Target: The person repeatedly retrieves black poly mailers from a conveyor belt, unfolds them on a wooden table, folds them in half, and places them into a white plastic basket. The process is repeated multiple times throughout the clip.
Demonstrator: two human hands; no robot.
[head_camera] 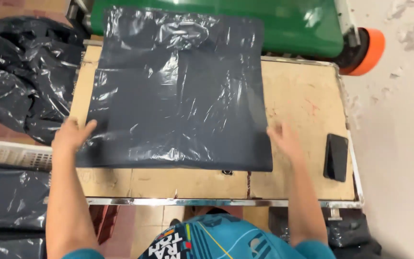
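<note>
A large dark grey plastic bag [178, 91] lies spread flat on a cardboard-topped table [307, 96]. My left hand [71, 135] rests at the bag's lower left corner, thumb touching the plastic, fingers apart. My right hand [286, 139] hovers flat at the bag's lower right edge, fingers spread, holding nothing. The bag's far end hangs over the table's back edge.
A black phone [336, 157] lies near the table's right edge. A heap of crumpled dark bags [20, 72] sits at the left, above a white crate [10, 153] and folded bags [10, 201]. A green bin [288, 24] with an orange wheel [370, 50] stands behind.
</note>
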